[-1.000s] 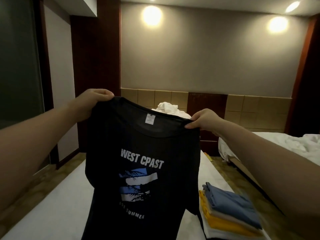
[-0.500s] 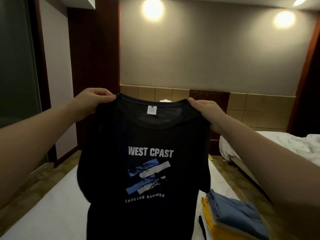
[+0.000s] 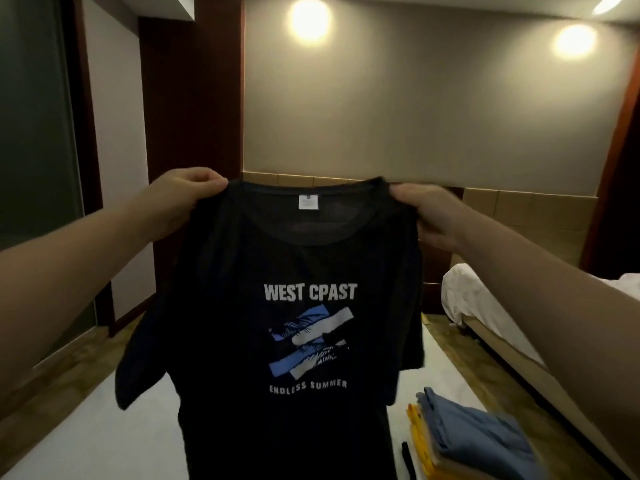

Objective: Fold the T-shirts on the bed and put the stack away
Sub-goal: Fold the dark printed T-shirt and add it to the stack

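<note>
Gripping the black T-shirt at its shoulders (arms outstretched), left hand and right hand pinch with curled fingers.

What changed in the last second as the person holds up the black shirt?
The right hand rose level with the left hand, pulling the shirt straight and wider, so its whole print shows. Both hands still pinch the shoulders; nothing was let go. The folded stack stays on the bed.
</note>
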